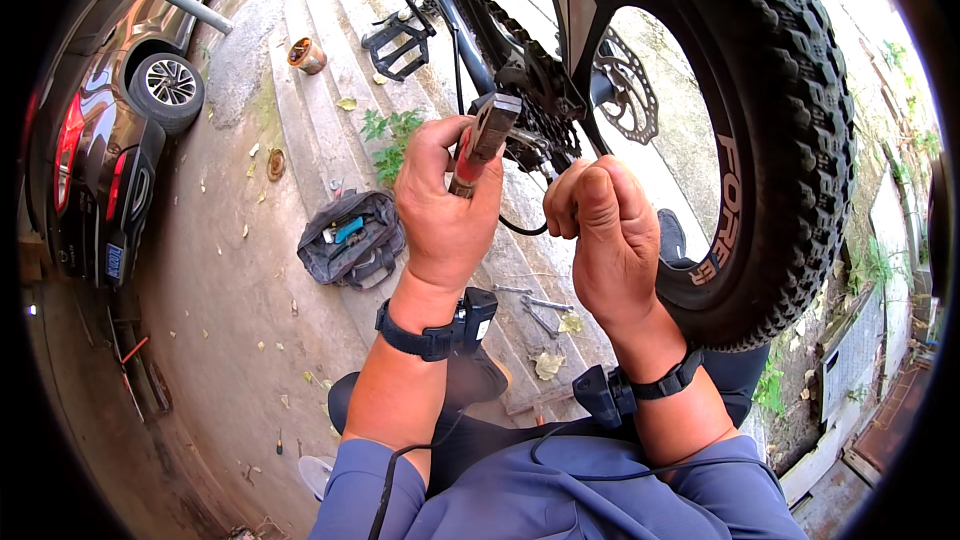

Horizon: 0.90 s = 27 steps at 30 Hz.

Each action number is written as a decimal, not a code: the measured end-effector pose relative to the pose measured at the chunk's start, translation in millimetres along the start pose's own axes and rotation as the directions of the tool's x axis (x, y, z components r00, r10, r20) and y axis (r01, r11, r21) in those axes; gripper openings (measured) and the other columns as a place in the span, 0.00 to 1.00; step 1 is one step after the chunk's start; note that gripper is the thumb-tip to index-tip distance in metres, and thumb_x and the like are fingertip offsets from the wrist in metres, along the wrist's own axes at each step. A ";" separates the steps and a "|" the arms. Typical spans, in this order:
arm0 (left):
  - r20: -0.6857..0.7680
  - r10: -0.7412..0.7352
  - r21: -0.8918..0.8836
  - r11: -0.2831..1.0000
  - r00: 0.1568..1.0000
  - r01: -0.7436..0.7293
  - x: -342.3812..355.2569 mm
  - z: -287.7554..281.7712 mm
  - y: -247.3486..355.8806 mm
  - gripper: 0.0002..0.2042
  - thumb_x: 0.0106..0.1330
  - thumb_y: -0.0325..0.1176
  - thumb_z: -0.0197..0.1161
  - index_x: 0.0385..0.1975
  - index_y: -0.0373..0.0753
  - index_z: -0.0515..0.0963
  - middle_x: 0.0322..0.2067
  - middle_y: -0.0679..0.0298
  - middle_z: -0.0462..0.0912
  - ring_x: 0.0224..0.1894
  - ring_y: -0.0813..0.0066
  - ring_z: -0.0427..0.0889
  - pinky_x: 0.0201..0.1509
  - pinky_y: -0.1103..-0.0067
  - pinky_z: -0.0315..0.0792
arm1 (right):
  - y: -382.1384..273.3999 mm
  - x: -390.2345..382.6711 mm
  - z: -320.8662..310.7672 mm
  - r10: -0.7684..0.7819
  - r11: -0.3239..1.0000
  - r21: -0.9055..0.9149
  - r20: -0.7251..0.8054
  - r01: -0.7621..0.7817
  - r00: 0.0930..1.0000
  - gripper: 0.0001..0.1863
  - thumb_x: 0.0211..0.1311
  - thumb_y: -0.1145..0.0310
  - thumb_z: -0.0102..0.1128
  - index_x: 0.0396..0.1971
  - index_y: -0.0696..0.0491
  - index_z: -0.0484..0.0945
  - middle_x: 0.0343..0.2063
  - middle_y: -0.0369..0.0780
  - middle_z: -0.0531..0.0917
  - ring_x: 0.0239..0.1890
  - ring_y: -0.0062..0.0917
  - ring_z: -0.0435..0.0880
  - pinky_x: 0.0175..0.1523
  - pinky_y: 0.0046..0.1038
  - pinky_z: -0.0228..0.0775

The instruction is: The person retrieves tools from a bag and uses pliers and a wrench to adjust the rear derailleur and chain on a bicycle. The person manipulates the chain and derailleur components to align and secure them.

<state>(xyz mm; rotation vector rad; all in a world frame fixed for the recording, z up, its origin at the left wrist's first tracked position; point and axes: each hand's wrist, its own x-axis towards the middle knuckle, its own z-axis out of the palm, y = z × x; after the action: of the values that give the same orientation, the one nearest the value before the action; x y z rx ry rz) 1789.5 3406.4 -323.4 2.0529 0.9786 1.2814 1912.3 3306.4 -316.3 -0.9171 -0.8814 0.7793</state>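
Observation:
My left hand [447,205] is wrapped round a metal tool [490,130] with a blunt, squared end and a red part; its exact kind is unclear. My right hand [610,230] is closed in a pinch beside the bicycle's rear gears, and whatever its fingertips grip is hidden. Just beyond both hands is the rear derailleur [530,152], with the sprockets and chain [548,105] above it. A black cable [522,230] loops down between my hands. To the right stands the wide, knobby rear tire [800,130], and a brake disc [627,90] shows through the wheel.
A dark tool bag [350,238] lies open at left, with several wrenches [540,312] on the steps nearer me. A pedal [398,48] juts out at the top. Beyond are a rusty can [307,56], a green plant [392,140] and a parked car [110,110].

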 end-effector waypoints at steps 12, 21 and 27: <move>-0.040 -0.031 -0.085 0.996 0.999 0.027 -2.6 4.6 -2.5 0.14 0.63 0.27 0.72 0.46 0.38 0.76 0.34 0.64 0.81 0.32 0.74 0.80 0.39 0.78 0.75 | -1.4 0.1 0.4 0.039 0.997 0.068 -0.019 -0.038 0.999 0.20 0.82 0.56 0.42 0.29 0.53 0.65 0.22 0.35 0.68 0.26 0.20 0.66 0.33 0.23 0.58; -0.003 -0.006 -0.074 0.997 1.000 0.005 0.8 -0.1 -6.0 0.13 0.64 0.29 0.71 0.45 0.38 0.76 0.34 0.64 0.83 0.32 0.77 0.80 0.39 0.78 0.75 | 4.9 0.2 -1.4 0.041 0.981 0.191 -0.046 -0.031 0.998 0.20 0.81 0.59 0.48 0.28 0.56 0.71 0.22 0.34 0.72 0.26 0.16 0.69 0.33 0.21 0.62; 0.019 -0.252 -0.208 0.946 0.968 0.250 -7.4 -22.5 10.9 0.08 0.73 0.28 0.61 0.47 0.35 0.74 0.41 0.64 0.83 0.41 0.81 0.80 0.40 0.84 0.73 | 4.8 0.7 -2.1 0.024 0.977 0.214 -0.035 -0.016 0.999 0.19 0.81 0.60 0.48 0.29 0.56 0.72 0.23 0.34 0.73 0.27 0.16 0.69 0.34 0.21 0.63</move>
<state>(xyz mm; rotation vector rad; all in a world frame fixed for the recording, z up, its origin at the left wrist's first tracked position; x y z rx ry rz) 1770.2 3395.2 -309.8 1.7049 1.0245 1.2022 1913.6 3308.3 -321.0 -0.7486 -0.7406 0.8545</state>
